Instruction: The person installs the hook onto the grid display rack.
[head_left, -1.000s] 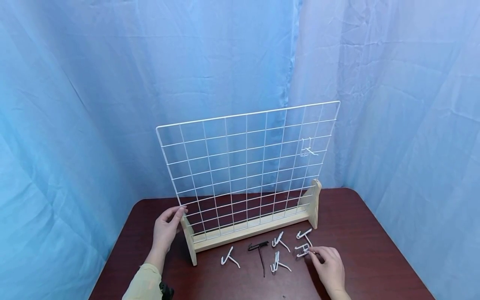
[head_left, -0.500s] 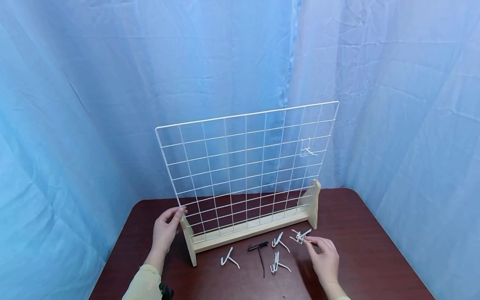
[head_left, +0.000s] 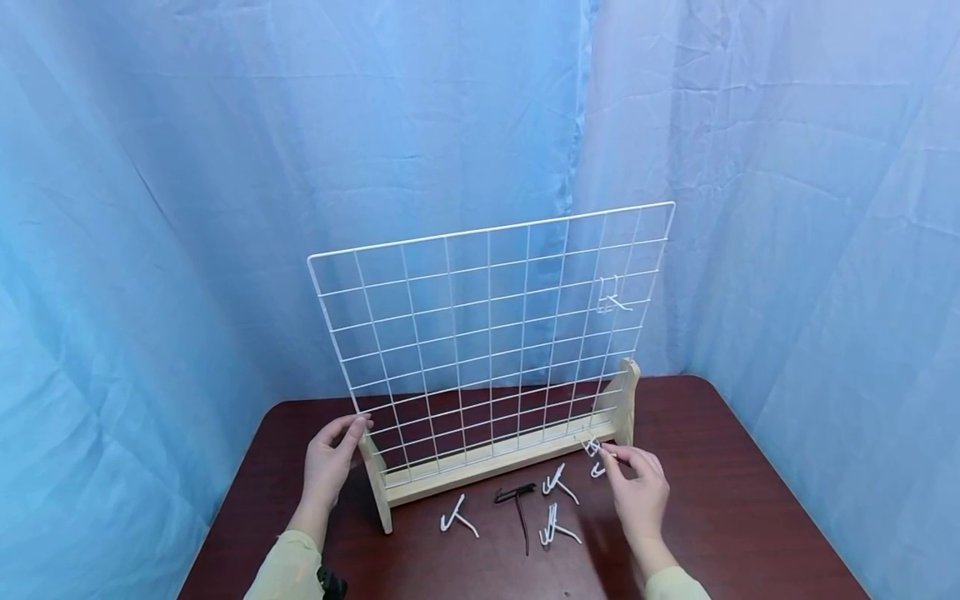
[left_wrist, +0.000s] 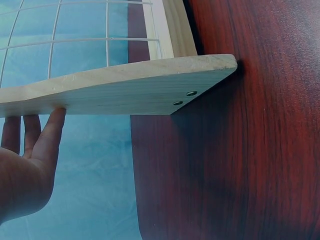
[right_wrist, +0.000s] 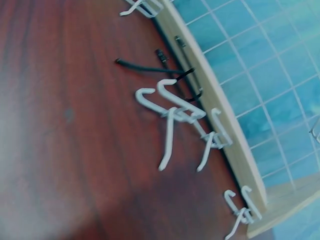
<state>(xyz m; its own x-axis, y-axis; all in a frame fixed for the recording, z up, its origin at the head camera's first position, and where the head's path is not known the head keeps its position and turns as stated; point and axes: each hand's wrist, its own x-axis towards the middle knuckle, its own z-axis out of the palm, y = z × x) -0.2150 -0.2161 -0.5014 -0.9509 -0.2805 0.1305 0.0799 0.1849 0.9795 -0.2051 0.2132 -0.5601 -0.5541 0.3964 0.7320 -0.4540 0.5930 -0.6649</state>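
My left hand (head_left: pixel 330 458) holds the left upright of the wooden stand (head_left: pixel 495 467) by the lower corner of the white wire grid panel (head_left: pixel 489 229). In the left wrist view, fingertips of that hand (left_wrist: pixel 35 165) touch the edge of the upright (left_wrist: pixel 115 95). My right hand (head_left: pixel 641 492) pinches a white wire hook (head_left: pixel 592 447) in the air before the grid's lower right. Another white hook (head_left: pixel 597 471) is partly hidden behind the right fingers. Neither the right hand nor its hook shows in the right wrist view.
One white hook (head_left: pixel 617 302) hangs on the grid's upper right. Along the stand's front lie white hooks (head_left: pixel 459 517) (head_left: pixel 558 483) (head_left: pixel 552 527) and a black hook (head_left: pixel 516 494) on the dark red table (head_left: pixel 720 500). Blue curtains (head_left: pixel 450 108) surround the table.
My right hand has lifted the pinched hook off the table and carried it away from me, slightly left, toward the grid's lower right. My left hand stays in place.
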